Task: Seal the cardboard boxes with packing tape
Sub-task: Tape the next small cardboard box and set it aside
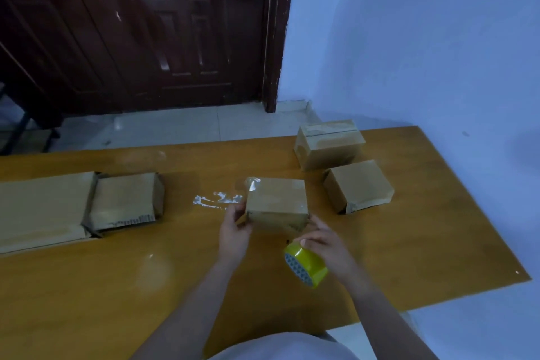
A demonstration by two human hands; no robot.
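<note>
Far left on the wooden table: flattened cardboard sheet, lying flat, running out of view at the left edge. Just beside it, touching its right edge: left box, low and closed, torn edge facing the camera.

Right of that, on bare tabletop: crumpled strips of clear tape, lying loose, just left of the middle box.

Centre: middle box, closed, resting on the table, glossy clear tape across its top with a wrinkled loose end sticking up at the far left corner. Left hand gripping the box's near left corner, fingers curled round the edge. Right hand clenched around the yellow tape roll, held just above the table near the box's near right corner, fingertips close to or touching that corner, contact unclear. Patterned core of the roll facing left.

Further right: right box, closed, apart from the middle box, with a ragged near edge. Behind it, touching or nearly touching: far box, taller, closed, a seam along its top, near the table's far edge
</note>
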